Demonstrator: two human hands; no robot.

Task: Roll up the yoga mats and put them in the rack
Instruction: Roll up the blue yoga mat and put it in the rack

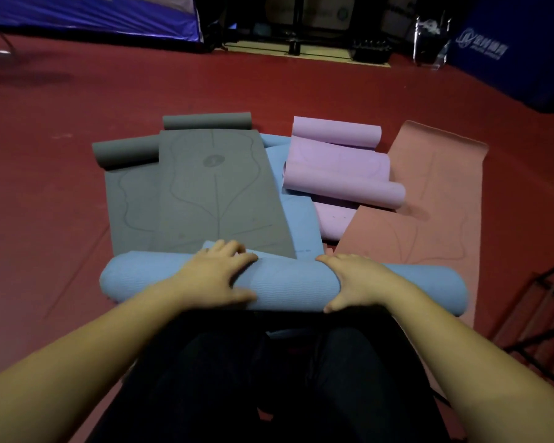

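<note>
A blue yoga mat (288,287) lies partly rolled across the floor just in front of my knees. Its flat part runs away from me under the grey mats. My left hand (219,273) rests on top of the roll left of centre, fingers spread over it. My right hand (354,281) presses on the roll right of centre, thumb toward me. Two grey mats (199,190) lie flat beyond, their far ends curled. Pink-lilac mats (339,177) lie loosely curled to the right. A salmon mat (429,206) lies flat at far right.
Red floor (61,174) surrounds the mats. A black metal rack frame (538,318) stands at the right edge. Blue banners (87,11) and dark equipment (301,30) line the far wall. My dark-trousered legs (269,378) fill the bottom centre.
</note>
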